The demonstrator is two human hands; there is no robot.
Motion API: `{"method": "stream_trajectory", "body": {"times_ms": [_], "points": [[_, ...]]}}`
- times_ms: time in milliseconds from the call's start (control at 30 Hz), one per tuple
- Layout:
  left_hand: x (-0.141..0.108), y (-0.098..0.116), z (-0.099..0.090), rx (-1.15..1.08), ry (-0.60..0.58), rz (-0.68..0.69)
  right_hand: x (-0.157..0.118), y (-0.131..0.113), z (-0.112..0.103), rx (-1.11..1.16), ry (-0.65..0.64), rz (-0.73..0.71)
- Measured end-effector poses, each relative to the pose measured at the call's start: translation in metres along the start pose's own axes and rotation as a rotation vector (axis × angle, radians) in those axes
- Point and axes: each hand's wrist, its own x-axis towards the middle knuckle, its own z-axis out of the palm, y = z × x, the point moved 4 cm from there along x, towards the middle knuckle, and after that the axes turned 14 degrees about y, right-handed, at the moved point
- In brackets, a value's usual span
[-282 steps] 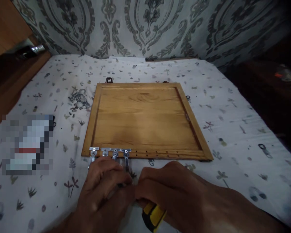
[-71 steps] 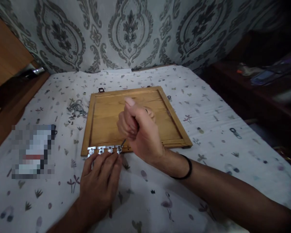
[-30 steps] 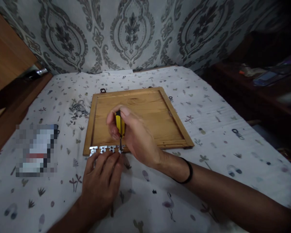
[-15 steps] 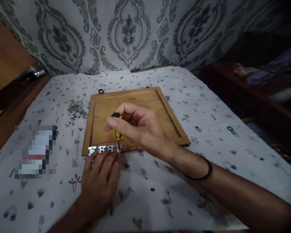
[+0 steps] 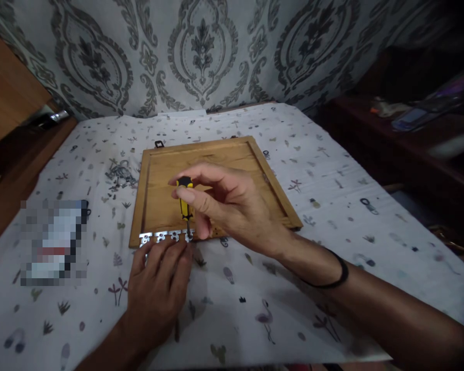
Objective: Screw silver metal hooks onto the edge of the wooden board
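My right hand point(image 5: 232, 201) pinches the handle of a yellow and black screwdriver point(image 5: 184, 201) between thumb and fingers. The screwdriver stands nearly upright, its shaft down at the right-hand end of a shiny metal strip point(image 5: 160, 237) with several small fittings. This strip lies along the near edge of a framed wooden panel point(image 5: 204, 154), toward its left corner. My left hand point(image 5: 158, 288) rests palm down in front of the panel, fingertips pressing on the strip's near side; its thumb is hidden. Small dark holes show in the panel's edge to the right of the strip.
Left of the panel lies a pile of metal rings and small screws point(image 5: 119, 174). A blurred-out phone-like object point(image 5: 58, 242) is farther left. The patterned white cloth point(image 5: 232, 335) covers the surface. Wooden furniture stands at left, a dark shelf with items point(image 5: 410, 118) at right.
My right fingers have loosened and spread around the screwdriver's handle, with a lower finger now extended down near the panel's edge. My left hand stays on the strip.
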Motion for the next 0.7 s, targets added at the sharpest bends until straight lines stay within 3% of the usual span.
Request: {"method": "stream_trajectory", "body": {"times_ms": [200,500,700], "points": [[0.0018,0.0002,-0.0004,0.0,-0.002,-0.003,0.0015,0.0015,0.002,0.052,0.053,-0.019],[0.0017,-0.0006,0.0005,0.002,0.004,0.012,-0.001,-0.0015,0.0015,-0.106,-0.122,-0.06],[0.0047,0.0004,0.0001,0.0,0.015,0.024,0.0015,0.0027,0.0029,0.019,-0.079,-0.068]]}}
